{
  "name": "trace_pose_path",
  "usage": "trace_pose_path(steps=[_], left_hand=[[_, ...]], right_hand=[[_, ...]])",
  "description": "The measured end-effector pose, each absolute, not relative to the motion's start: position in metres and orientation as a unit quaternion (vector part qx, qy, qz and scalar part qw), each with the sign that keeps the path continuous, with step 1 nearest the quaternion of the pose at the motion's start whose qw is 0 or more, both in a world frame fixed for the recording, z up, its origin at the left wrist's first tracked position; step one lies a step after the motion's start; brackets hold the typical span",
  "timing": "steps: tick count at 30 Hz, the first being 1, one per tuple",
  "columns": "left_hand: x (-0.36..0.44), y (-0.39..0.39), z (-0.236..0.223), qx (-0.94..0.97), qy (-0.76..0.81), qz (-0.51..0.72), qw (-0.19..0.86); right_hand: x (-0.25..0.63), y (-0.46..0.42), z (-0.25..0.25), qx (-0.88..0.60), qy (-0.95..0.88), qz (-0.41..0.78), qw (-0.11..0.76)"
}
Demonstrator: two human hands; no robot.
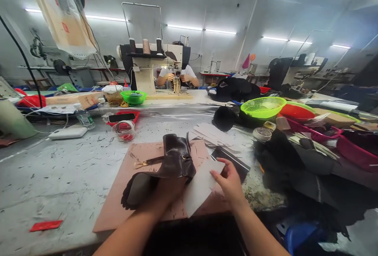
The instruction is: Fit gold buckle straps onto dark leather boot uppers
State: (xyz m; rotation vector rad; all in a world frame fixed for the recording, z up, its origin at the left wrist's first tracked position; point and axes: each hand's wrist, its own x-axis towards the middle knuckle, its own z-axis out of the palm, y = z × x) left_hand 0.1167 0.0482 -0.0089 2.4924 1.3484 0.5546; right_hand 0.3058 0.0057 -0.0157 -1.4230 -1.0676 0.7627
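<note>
Brown leather [175, 151] is lying near the board's [113, 204] front edge, already bearing strap [155, 160] and clasp [140, 164]; the right hand [230, 183] is pinching a seemingly unattached sheet [201, 187]; leather is hiding the left hand's [170, 190] grip.

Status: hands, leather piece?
Right hand pinching white sheet. Left hand at dark leather piece, grip unclear. Pink board beneath. Loose white pieces just beyond.

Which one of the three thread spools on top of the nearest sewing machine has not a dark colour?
The middle spool: it is pinkish beige, while the left spool and the right spool beside it are dark.
</note>
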Motion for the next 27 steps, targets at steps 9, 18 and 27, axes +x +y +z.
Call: trace_pose_path(steps=[9,18,27], left_hand=[[0.092,-0.014,-0.02,0.886,0.435,0.007,0.158],[0.096,-0.018,-0.014,0.871,0.461,-0.029,0.17],[0.094,-0.019,-0.013,0.876,0.453,-0.059,0.155]], right_hand=[[0.332,0.002,-0.024,-0.681,-0.59,0.171,0.4],[0.316,-0.052,-0.035,-0.537,-0.819,0.162,0.12],[0.332,-0.034,0.01,-0.705,-0.554,0.062,0.439]])
